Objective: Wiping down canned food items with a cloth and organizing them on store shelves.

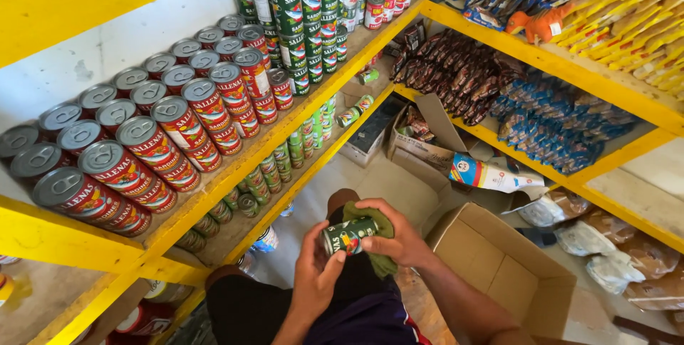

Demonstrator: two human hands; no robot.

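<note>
Green cloth [377, 239] is cushioning a green can [349, 235], lying sideways over the lap; right hand [399, 238] is clamping both for wiping, left hand [317, 274] is steadying its lid end.

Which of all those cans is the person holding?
The green can, gripped between the left hand and the right hand with a green cloth. The other cans sit on the yellow shelves.

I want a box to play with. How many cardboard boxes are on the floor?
3: an empty open box at lower right, a box holding packets farther back, and a darker box left of that. Others may be hidden.
</note>
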